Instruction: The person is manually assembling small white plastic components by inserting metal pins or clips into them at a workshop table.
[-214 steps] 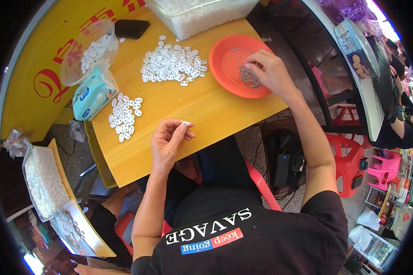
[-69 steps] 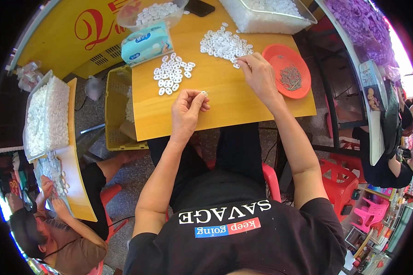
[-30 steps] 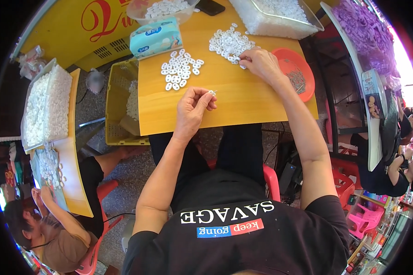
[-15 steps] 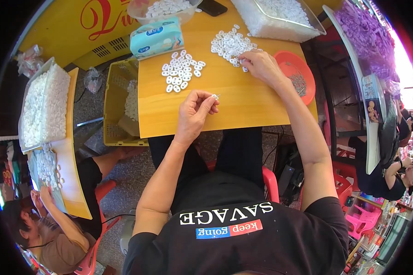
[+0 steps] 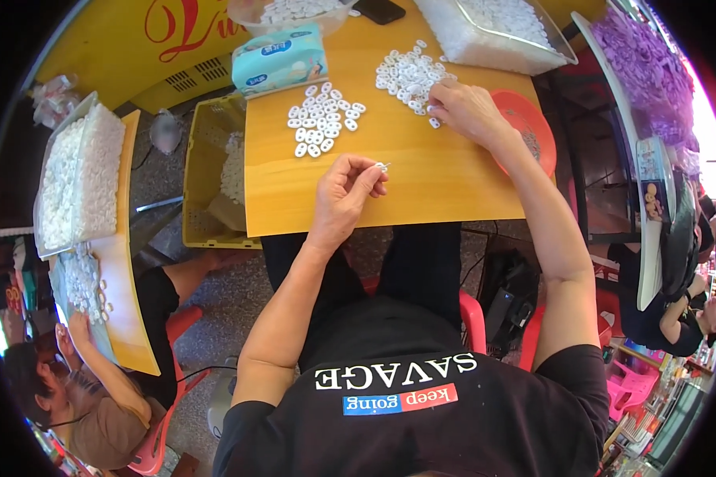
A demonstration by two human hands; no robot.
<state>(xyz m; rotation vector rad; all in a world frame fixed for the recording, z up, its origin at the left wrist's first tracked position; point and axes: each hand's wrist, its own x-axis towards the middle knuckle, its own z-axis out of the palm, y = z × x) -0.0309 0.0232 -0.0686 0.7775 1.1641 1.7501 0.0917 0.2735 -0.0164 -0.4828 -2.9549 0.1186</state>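
The left hand (image 5: 344, 195) is raised just above the yellow wooden surface (image 5: 422, 171), its thumb and fingers pressed together in a pinch on one small white plastic piece (image 5: 383, 166) that shows at the fingertips, near the middle of the surface. The right hand (image 5: 465, 111) lies flat-fingered further back and to the right, fingertips touching the near edge of a loose heap of small white oval plastic pieces (image 5: 410, 75); whether it grips a piece cannot be told. The two hands are well apart. A second, flatter group of the same white pieces (image 5: 322, 119) lies to the left of that heap, beyond the left hand and clear of it. An orange round plastic dish (image 5: 533, 135) holding small dark grey parts sits at the right edge of the surface, just beside the right wrist. A pale blue soft pack of tissues (image 5: 280, 60) stands at the back left, and a clear plastic tub filled with white pieces (image 5: 493, 28) at the back right. A yellow plastic crate (image 5: 207, 171) stands on the floor against the left side of the surface. At lower left another person (image 5: 79, 397) is seated at a separate board carrying white pieces.
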